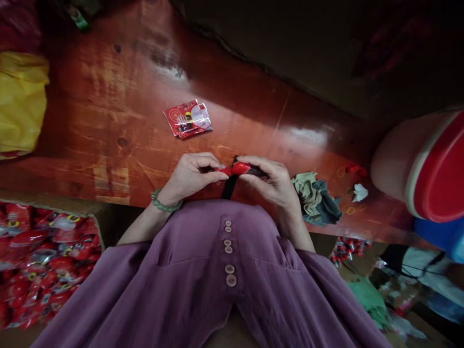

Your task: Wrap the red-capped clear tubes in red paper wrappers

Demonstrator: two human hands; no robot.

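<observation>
Small red item held above near edge of red-brown table, long axis roughly left-right, lying near level; which end leads cannot be told. Left hand pinched shut on left end, fingertips curled tight. Right hand closed over right end, fingers folded round it. Black strap hanging down from item. Sealed red packet beyond hands on table. Crumpled cloth just right of right hand.

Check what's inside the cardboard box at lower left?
The cardboard box is filled with red packaged items in clear wrap, like the packet lying on the table. Only the top layer shows; anything beneath and the box bottom are covered.
</observation>
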